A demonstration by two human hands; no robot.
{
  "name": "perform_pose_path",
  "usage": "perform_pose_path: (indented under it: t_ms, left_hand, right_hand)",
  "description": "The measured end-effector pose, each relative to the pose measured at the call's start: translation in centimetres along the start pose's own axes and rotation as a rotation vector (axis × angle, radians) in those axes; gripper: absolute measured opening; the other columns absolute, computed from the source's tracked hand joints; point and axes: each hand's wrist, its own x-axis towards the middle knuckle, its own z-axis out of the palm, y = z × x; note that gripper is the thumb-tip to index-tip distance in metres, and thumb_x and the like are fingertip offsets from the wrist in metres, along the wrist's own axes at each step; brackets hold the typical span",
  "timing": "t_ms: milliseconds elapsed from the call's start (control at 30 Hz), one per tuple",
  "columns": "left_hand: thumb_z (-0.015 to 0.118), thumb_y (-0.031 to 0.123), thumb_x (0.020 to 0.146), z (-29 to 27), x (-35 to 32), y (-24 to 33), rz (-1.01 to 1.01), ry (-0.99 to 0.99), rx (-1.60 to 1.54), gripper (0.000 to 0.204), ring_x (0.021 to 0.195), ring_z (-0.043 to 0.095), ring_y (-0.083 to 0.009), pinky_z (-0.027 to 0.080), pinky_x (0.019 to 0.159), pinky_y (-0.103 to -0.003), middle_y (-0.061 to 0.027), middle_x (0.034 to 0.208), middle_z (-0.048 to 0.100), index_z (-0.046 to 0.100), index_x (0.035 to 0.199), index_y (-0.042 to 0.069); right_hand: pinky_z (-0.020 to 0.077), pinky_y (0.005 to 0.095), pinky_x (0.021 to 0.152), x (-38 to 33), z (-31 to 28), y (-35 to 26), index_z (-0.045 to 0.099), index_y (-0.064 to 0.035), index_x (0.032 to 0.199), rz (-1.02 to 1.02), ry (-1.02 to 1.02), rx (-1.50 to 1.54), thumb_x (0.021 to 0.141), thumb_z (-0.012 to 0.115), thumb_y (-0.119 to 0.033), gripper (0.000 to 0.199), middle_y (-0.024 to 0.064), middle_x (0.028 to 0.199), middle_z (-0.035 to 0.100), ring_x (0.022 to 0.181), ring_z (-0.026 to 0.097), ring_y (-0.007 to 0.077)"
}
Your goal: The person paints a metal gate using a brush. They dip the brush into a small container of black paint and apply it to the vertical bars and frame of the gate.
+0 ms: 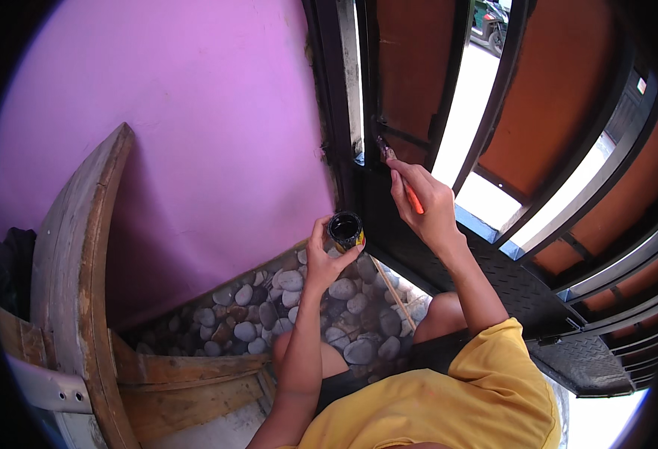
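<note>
My left hand grips a small round tin with dark paint inside and a yellow band on its side, held up at chest height. My right hand is closed on a paintbrush with an orange handle; its dark bristles touch the black metal frame of a gate, just above the tin. The gate has black bars and brown-orange panels.
A purple wall stands at the left. Grey and brown pebbles cover the ground below my hands. Curved weathered wooden planks lean at the left. My yellow shirt and bare knees fill the lower middle.
</note>
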Motion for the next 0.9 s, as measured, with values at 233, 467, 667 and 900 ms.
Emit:
perform_pose_path:
  t_ms: [233,467,667,900]
  left_hand:
    - [0.083,0.009,0.071,-0.2,0.0,-0.1,0.003,0.003,-0.009,0.058,0.101,0.064,-0.0169,0.047,0.096,-0.034,-0.0081,0.107,0.065,0.052,0.119,0.001]
    - [0.083,0.010,0.071,-0.4,0.0,-0.4,-0.001,0.003,0.010,0.059,0.103,0.063,-0.0173,0.047,0.096,-0.034,-0.0086,0.108,0.064,0.052,0.120,0.001]
    - [0.082,0.009,0.071,0.0,0.0,0.0,0.000,-0.005,0.014,0.058,0.104,0.061,-0.0172,0.046,0.096,-0.033,-0.0086,0.108,0.064,0.052,0.120,0.001]
    - [0.081,0.005,0.073,-0.5,0.1,-0.5,0.004,-0.003,-0.018,0.056,0.104,0.062,-0.0164,0.047,0.096,-0.032,-0.0077,0.110,0.063,0.052,0.120,0.002]
  right_hand:
    - [0.0557,0.0364,0.062,0.6,-0.6,-0.4,0.067,-0.0013,0.106,-0.019,0.106,-0.007,0.088,0.066,-0.002,0.018,0.0145,0.086,0.069,0.071,0.069,0.0310]
    - [0.0556,0.0374,0.062,-3.1,0.5,1.8,0.066,-0.0013,0.105,0.091,-0.119,-0.028,0.089,0.066,-0.004,0.016,0.0150,0.087,0.069,0.071,0.069,0.0318]
    - [0.0558,0.0383,0.063,-2.6,0.9,1.2,0.066,-0.0006,0.106,0.100,-0.058,0.025,0.090,0.065,-0.006,0.017,0.0161,0.089,0.069,0.074,0.070,0.0335]
    - [0.0555,0.0374,0.066,-2.4,0.2,0.4,0.069,0.0013,0.096,0.267,-0.095,0.084,0.090,0.065,-0.006,0.011,0.0189,0.087,0.071,0.074,0.070,0.0350]
